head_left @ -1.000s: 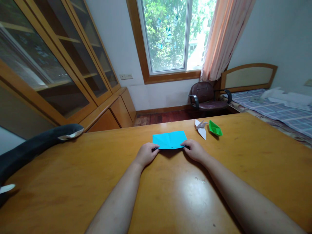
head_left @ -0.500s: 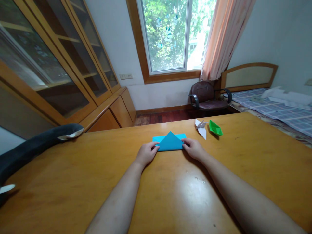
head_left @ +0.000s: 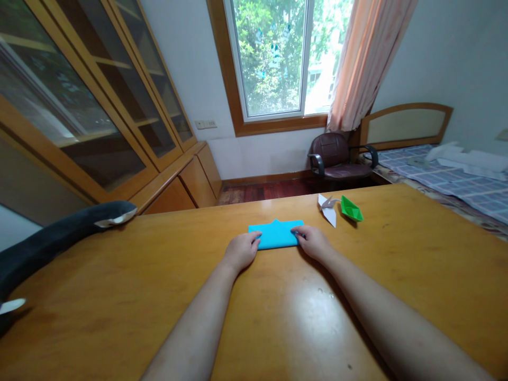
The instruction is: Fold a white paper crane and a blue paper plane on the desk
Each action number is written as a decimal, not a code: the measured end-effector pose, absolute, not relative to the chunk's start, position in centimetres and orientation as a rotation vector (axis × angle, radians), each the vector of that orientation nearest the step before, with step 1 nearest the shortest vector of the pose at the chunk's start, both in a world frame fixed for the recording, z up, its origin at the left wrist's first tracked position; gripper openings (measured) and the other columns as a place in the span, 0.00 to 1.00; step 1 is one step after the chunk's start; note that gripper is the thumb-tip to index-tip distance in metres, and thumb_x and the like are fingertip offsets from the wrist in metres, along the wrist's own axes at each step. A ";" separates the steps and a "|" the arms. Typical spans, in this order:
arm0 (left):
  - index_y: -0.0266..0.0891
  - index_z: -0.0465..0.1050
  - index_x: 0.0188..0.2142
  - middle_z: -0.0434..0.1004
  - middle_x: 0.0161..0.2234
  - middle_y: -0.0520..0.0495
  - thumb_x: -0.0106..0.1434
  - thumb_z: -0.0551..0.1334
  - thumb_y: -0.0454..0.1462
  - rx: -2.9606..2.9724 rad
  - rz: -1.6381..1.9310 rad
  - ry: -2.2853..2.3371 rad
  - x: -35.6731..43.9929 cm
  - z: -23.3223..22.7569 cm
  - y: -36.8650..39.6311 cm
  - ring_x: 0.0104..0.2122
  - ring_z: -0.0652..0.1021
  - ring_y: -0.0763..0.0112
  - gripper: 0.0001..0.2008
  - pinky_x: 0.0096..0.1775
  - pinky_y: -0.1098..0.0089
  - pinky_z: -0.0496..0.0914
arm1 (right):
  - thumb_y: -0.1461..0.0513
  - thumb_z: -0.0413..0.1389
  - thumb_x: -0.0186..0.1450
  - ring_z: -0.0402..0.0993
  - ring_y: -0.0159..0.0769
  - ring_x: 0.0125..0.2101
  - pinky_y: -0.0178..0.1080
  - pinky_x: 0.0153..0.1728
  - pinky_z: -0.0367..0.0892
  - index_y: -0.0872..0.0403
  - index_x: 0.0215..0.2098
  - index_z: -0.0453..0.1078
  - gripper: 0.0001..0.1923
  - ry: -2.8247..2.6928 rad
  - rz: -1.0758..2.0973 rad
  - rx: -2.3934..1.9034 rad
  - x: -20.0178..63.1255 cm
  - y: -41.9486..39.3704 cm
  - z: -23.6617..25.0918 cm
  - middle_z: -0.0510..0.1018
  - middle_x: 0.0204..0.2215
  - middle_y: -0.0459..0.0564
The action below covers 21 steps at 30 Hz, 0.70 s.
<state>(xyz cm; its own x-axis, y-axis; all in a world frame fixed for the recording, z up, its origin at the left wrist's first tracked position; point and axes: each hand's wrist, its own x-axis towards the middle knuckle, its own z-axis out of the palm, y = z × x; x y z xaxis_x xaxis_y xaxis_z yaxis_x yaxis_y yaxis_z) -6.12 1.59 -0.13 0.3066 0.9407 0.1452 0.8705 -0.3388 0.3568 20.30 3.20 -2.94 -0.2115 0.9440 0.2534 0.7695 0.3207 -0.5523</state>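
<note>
A folded sheet of blue paper (head_left: 277, 236) lies on the wooden table in front of me. It is a wide rectangle, with a small point sticking up past the middle of its far edge. My left hand (head_left: 242, 251) grips its left end, thumb and fingers closed on it. At the right end, my right hand (head_left: 313, 241) pinches the paper the same way. Behind and to the right of that hand are a white folded paper crane (head_left: 327, 209) and a green paper boat (head_left: 351, 209), both untouched.
The wooden table (head_left: 254, 328) spreads under both arms. A dark plush toy (head_left: 59, 238) with white parts lies along its left side. Beyond the far edge stand a brown armchair (head_left: 333, 159), a bed (head_left: 468, 180) and a glass-door cabinet (head_left: 119, 106).
The large blue triangle facing me has gone from view. A plain lighter blue layer now faces me, and only a small tip shows above. Both hands stay at the ends.
</note>
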 end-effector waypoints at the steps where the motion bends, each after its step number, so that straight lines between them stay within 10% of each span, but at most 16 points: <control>1: 0.42 0.73 0.52 0.78 0.50 0.43 0.67 0.54 0.40 2.364 0.466 1.670 -6.0 -0.1 1.6 0.47 0.78 0.57 0.17 0.46 0.62 0.71 | 0.64 0.51 0.64 0.75 0.41 0.43 0.40 0.45 0.67 0.52 0.45 0.77 0.15 -2.068 0.398 -1.503 20.3 3.2 -2.9 0.80 0.43 0.53; 21: 0.44 0.74 0.49 0.78 0.46 0.45 0.67 0.51 0.38 2.449 0.275 1.727 -5.4 0.2 1.5 0.45 0.76 0.62 0.17 0.45 0.67 0.68 | 0.58 0.47 0.69 0.71 0.35 0.38 0.35 0.41 0.60 0.50 0.45 0.77 0.16 -2.253 0.264 -1.622 19.5 2.1 -0.9 0.75 0.39 0.50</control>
<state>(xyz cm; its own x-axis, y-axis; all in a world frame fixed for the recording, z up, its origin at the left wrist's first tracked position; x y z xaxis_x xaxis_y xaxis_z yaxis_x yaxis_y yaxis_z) -5.40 1.55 0.24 0.3277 0.9420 0.0722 0.9178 -0.3356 0.2121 19.47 2.13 -0.86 -0.2825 0.9437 0.1723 0.8782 0.3267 -0.3494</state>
